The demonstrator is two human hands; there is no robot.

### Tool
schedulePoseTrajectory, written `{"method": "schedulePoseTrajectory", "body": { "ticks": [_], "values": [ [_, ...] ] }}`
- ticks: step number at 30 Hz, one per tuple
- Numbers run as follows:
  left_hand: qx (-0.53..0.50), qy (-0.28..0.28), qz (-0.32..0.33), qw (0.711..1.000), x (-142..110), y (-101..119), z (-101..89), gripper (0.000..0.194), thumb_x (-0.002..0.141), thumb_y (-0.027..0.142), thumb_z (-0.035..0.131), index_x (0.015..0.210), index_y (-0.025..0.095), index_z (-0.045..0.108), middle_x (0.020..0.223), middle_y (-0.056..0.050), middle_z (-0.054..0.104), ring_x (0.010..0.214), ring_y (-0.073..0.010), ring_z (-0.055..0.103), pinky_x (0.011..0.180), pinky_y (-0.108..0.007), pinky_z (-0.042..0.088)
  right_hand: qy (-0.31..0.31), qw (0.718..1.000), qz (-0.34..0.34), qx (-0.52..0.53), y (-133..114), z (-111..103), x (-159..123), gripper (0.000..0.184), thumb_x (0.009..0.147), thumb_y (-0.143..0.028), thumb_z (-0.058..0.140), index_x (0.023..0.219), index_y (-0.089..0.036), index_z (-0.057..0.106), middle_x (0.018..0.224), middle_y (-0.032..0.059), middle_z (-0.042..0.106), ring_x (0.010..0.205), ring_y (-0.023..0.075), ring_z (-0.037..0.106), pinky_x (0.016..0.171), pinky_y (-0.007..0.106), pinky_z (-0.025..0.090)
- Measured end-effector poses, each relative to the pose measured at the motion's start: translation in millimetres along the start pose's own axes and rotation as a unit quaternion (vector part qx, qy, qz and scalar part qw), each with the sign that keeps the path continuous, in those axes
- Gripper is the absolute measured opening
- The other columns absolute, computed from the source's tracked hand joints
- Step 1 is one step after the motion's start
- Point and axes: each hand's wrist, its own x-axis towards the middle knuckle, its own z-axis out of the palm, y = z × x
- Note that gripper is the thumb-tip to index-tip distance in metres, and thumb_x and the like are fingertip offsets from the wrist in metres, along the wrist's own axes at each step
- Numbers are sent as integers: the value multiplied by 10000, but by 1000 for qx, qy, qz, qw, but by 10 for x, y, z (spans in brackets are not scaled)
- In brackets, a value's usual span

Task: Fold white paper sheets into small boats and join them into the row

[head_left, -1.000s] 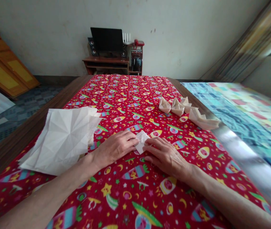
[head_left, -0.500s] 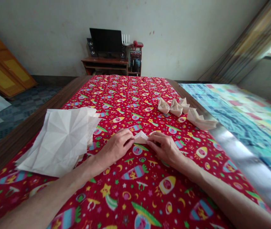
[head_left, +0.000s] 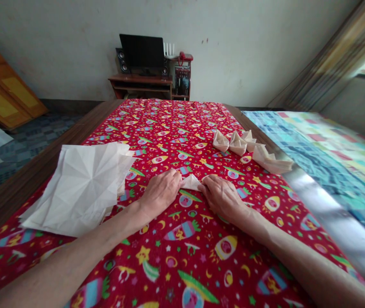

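Note:
Between my hands, low over the red patterned cloth (head_left: 182, 160), is a small piece of folded white paper (head_left: 191, 182) with a peak in its middle. My left hand (head_left: 163, 189) is closed, its fingers pinching the paper's left end. On the right end my right hand (head_left: 222, 194) grips with curled fingers; its fingertips are partly hidden. Left of my left hand lies a stack of creased white paper sheets (head_left: 87, 184). Several folded paper boats (head_left: 238, 143) stand in a group at the right edge of the cloth.
The cloth covers a dark wooden table (head_left: 73, 133). A bed with a blue checked cover (head_left: 298, 145) adjoins on the right. Beyond the table, a monitor (head_left: 142, 52) stands on a small desk (head_left: 140, 81). A wooden cabinet (head_left: 7, 85) is at the left.
My fingers have curled further around both ends of the paper, and its middle peak looks flatter and wider. The stack and the boats stay put.

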Motion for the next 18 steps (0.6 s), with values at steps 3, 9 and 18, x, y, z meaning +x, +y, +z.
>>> {"method": "schedulePoseTrajectory", "body": {
  "ticks": [3, 9, 18],
  "values": [
    [16, -6, 17, 1000, 29, -17, -19, 224, 971, 263, 370, 839, 177, 528, 789, -24, 572, 738, -168, 594, 595, -259, 416, -18, 999, -18, -34, 5, -9, 24, 275, 977, -274, 336, 807, -176, 528, 773, 50, 586, 661, 149, 521, 593, 287, 292],
    [18, -1, -2, 1000, 27, -17, -28, 199, 955, 293, 412, 839, 190, 536, 802, -18, 581, 740, -168, 594, 595, -258, 407, -44, 997, -8, -63, 16, -34, 76, 255, 972, -290, 359, 819, -185, 533, 775, 37, 602, 627, 141, 536, 538, 296, 231],
    [-151, -19, 6, 988, -25, -206, -21, 158, 926, 270, 447, 841, 195, 557, 851, -14, 571, 784, -160, 574, 701, -265, 427, -49, 996, -11, -75, 29, -23, 84, 259, 977, -303, 347, 846, -189, 539, 798, 40, 612, 650, 155, 559, 536, 301, 217]
  ]
}}
